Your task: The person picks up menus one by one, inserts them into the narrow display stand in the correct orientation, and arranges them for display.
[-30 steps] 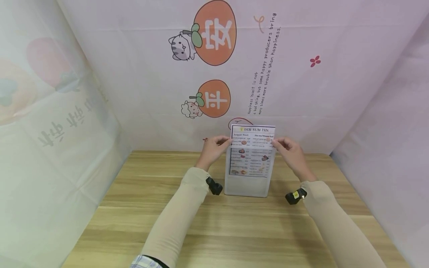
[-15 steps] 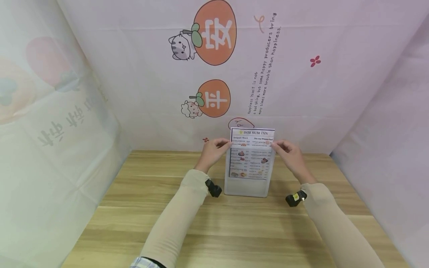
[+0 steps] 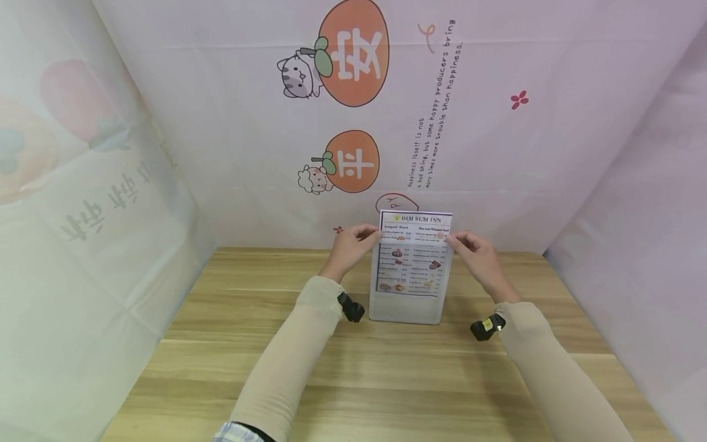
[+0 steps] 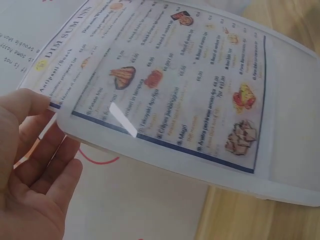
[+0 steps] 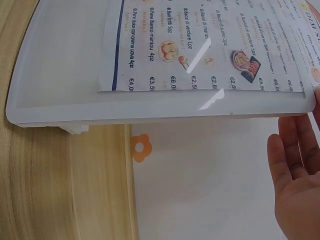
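A printed menu sheet (image 3: 417,220) headed "DIM SUM INN" sits mostly inside a clear upright sign holder (image 3: 405,310) with a white border. Its top strip sticks out above the holder's upper edge, and a bare band shows below it inside. My left hand (image 3: 350,250) pinches the sheet's left edge just above the holder's corner. On the opposite edge, my right hand (image 3: 483,261) pinches the sheet at about the same height. In the left wrist view, the thumb lies on the front of the paper. The right wrist view cuts off that hand's fingertips.
The holder stands on a wood-grain table (image 3: 353,380) near its back edge. Behind rises a pale printed cloth (image 3: 248,135) with orange fruit drawings, and more cloth hangs at both sides. A black camera is strapped to each wrist.
Over the last second the menu sheet has slid slightly down into the holder, my hands lowering a little with it. Since half a second ago it has hardly moved.
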Demonstrator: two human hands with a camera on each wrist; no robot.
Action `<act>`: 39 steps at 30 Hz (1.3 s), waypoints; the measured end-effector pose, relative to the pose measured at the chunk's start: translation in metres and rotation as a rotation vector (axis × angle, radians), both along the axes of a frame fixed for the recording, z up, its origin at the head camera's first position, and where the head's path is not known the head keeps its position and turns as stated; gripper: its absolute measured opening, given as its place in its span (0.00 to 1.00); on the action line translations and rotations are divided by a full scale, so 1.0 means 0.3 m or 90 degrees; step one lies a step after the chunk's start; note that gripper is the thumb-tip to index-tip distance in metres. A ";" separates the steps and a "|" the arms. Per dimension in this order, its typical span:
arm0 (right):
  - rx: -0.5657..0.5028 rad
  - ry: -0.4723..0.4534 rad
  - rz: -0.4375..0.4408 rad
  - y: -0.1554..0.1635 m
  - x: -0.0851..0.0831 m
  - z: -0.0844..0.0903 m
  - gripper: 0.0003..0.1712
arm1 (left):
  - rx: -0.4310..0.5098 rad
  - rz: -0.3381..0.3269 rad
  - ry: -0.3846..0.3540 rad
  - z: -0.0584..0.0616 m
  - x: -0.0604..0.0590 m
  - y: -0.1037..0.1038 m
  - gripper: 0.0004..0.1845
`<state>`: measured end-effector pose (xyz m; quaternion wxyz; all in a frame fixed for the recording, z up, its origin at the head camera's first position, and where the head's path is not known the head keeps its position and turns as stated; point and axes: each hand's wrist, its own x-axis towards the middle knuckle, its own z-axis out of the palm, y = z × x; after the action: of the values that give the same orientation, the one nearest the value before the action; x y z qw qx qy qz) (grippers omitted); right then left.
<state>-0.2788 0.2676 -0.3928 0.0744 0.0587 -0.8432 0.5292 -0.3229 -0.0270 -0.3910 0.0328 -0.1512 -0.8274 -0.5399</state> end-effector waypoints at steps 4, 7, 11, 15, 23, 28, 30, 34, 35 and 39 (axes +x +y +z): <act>-0.001 0.014 0.013 -0.020 0.037 0.044 0.24 | 0.011 0.007 0.021 0.028 -0.011 0.009 0.19; 0.003 0.015 0.013 -0.016 0.034 0.039 0.24 | 0.018 0.015 0.024 0.049 -0.014 0.016 0.19; 0.004 0.006 0.003 0.007 -0.004 -0.007 0.27 | 0.015 0.018 0.018 0.064 -0.016 0.022 0.18; 0.005 0.006 -0.003 0.019 -0.025 -0.025 0.30 | 0.012 0.019 0.020 0.069 -0.017 0.023 0.17; -0.006 0.039 -0.009 0.008 -0.037 0.018 0.31 | 0.034 0.007 0.029 0.075 -0.005 0.020 0.16; -0.004 0.031 -0.014 0.007 -0.045 0.043 0.33 | 0.035 0.006 0.026 0.076 0.000 0.017 0.16; 0.000 0.027 -0.012 0.007 -0.047 0.049 0.34 | 0.036 0.005 0.025 0.073 0.000 0.016 0.16; 0.004 0.020 -0.012 0.008 -0.051 0.050 0.34 | 0.040 0.002 0.022 0.070 0.001 0.013 0.17; 0.003 0.019 -0.011 0.008 -0.050 0.050 0.34 | 0.039 0.001 0.021 0.070 0.001 0.013 0.17; 0.001 0.021 -0.009 0.010 -0.048 0.047 0.34 | 0.038 0.000 0.022 0.068 0.003 0.014 0.17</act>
<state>-0.2930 0.2706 -0.3786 0.0920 0.0613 -0.8429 0.5266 -0.3220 -0.0230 -0.3706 0.0511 -0.1594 -0.8103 -0.5616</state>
